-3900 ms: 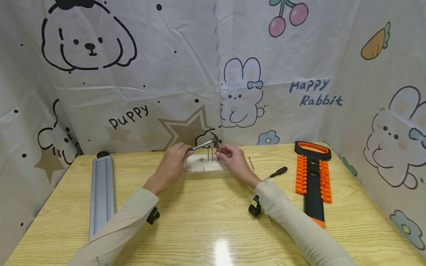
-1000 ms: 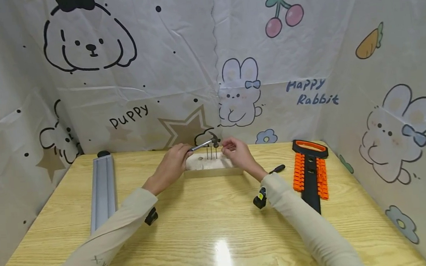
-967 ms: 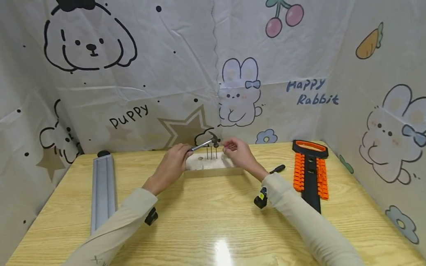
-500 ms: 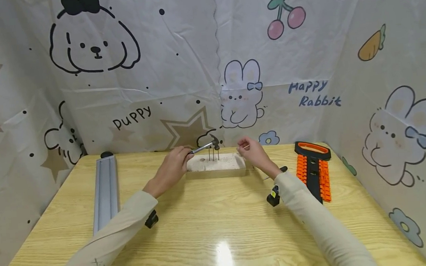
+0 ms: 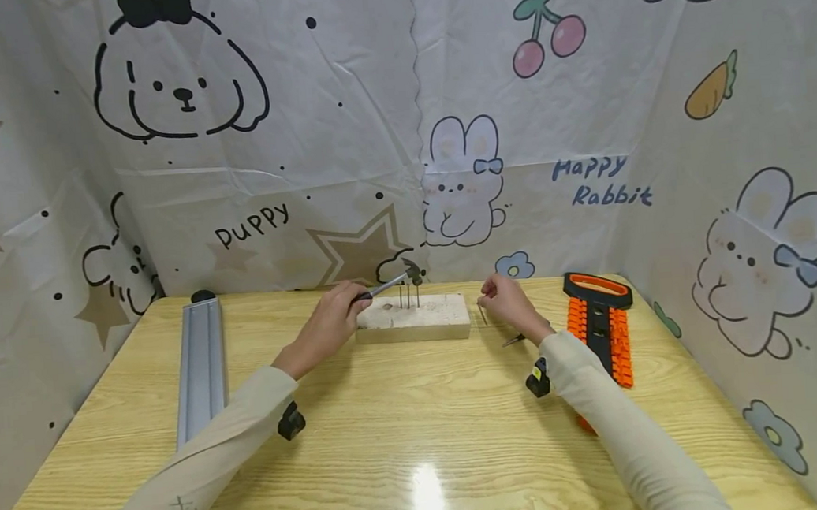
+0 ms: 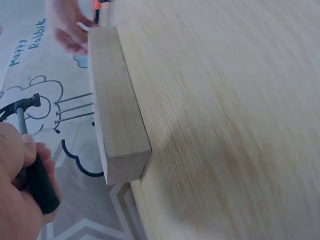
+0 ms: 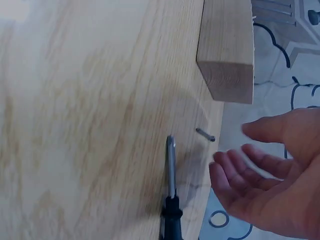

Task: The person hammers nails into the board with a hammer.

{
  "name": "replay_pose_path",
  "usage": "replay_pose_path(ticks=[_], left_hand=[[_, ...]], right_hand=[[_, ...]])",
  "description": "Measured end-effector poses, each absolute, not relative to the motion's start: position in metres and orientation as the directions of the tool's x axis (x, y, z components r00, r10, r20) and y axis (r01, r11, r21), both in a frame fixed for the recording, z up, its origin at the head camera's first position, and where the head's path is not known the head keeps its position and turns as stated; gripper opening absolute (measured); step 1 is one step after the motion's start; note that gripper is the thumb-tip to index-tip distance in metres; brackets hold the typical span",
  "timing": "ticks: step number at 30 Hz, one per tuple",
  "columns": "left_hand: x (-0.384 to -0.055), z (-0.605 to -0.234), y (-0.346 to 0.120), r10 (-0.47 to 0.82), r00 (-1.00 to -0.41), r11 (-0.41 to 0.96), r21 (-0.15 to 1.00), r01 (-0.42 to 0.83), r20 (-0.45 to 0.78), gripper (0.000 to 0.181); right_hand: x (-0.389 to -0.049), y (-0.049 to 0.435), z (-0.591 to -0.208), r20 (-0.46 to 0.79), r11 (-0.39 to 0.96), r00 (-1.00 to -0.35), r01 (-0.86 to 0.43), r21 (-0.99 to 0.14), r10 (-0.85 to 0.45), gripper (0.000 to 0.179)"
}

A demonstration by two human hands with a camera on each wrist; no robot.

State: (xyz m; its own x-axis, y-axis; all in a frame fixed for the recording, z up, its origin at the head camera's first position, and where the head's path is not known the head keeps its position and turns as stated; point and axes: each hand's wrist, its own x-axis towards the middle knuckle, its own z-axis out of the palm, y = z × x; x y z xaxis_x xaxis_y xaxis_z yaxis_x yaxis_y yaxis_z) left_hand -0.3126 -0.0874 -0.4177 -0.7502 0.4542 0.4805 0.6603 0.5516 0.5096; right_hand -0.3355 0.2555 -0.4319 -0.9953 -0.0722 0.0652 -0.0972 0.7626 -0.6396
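The right hand (image 5: 507, 302) has slid outward since the last glimpse, from over the end of the wood block (image 5: 441, 310) to a spot just past it, while the left hand (image 5: 328, 320) has hardly shifted. That brings a loose nail (image 7: 205, 134), lying on the counter (image 5: 405, 413), to just in front of the right hand's fingertips, and probably puts it within easy reach. This hand is partly open, fingers loosely bent, thumb apart from them, holding nothing. A screwdriver (image 7: 172, 205) lies close below it. The left hand's fingers wrap the handle of a hammer (image 5: 391, 282), whose head points toward the right hand. The block sits between the hands, its three upright nails (image 5: 418, 296) standing untouched by either, so they seem able to stand unaided.
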Motion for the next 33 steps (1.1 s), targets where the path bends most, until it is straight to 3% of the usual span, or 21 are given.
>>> replay_pose_path(ticks=[4,7,10,15,18,25,31,33], left_hand=[[-0.314,-0.417,-0.088,0.456,-0.83,0.445,0.725,0.525,0.321,0.024],[-0.314,-0.415,-0.088,0.452,-0.875,0.307,0.89,0.337,0.175,0.031],[-0.312,-0.41,-0.087,0.465,-0.883,0.142,0.98,0.14,0.058,0.035],[-0.31,-0.405,-0.079,0.524,-0.852,-0.068,0.997,-0.031,0.009,0.032],[-0.31,-0.404,-0.076,0.533,-0.846,-0.1,0.994,-0.04,0.019,0.023],[-0.315,-0.405,-0.077,0.436,-0.896,0.009,0.995,0.102,0.088,0.02],[-0.316,-0.407,-0.081,0.34,-0.925,0.104,0.971,0.215,0.168,0.018],[-0.317,-0.405,-0.082,0.321,-0.926,0.175,0.949,0.262,0.196,0.018]], right_hand=[[-0.336,0.26,-0.436,-0.005,0.821,-0.999,-0.041,-0.57,-0.053,0.023],[-0.337,0.262,-0.442,-0.026,0.829,-0.998,-0.035,-0.558,-0.06,0.019],[-0.339,0.262,-0.446,-0.038,0.816,-0.997,-0.037,-0.577,-0.072,0.014],[-0.345,0.262,-0.443,-0.071,0.818,-0.993,-0.04,-0.573,-0.099,0.047],[-0.35,0.26,-0.437,-0.112,0.837,-0.986,-0.04,-0.545,-0.12,0.054],[-0.36,0.266,-0.427,-0.171,0.847,-0.98,0.006,-0.531,-0.1,0.04],[-0.359,0.259,-0.412,0.04,0.787,-0.986,-0.154,-0.597,-0.163,0.008],[-0.356,0.253,-0.405,0.112,0.731,-0.982,-0.188,-0.656,-0.152,0.012]])
